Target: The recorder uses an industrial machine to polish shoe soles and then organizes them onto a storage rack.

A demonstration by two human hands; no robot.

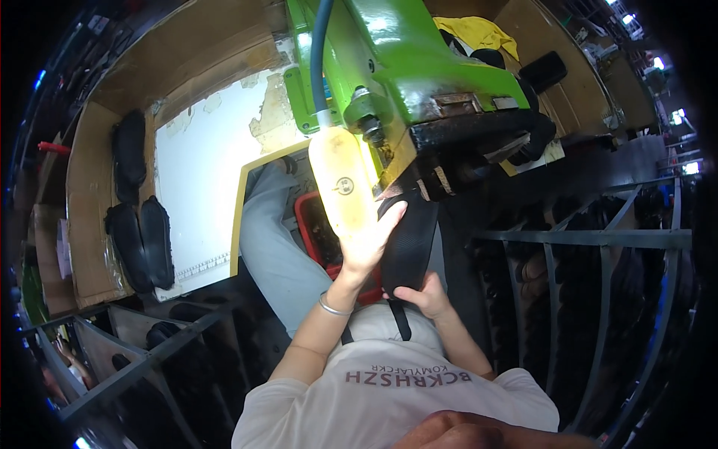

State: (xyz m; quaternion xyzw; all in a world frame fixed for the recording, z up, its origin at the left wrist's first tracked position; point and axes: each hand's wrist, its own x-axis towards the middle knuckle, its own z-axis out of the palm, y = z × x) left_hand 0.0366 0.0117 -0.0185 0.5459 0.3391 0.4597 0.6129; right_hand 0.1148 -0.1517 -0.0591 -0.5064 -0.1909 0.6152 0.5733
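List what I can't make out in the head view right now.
All in the head view:
Left hand: most fingers lost at the glaring yellow lamp.
Right hand: some fingers hidden under the black piece.
Black piece: far end hidden by the front of the green machine.
Red bin: contents too dark, partly covered by lamp and left hand.
Right-side rack: load too dark to identify.

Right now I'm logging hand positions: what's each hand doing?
Left hand: at the black piece; grip cannot be told.
Right hand: closed on the black piece's near end.
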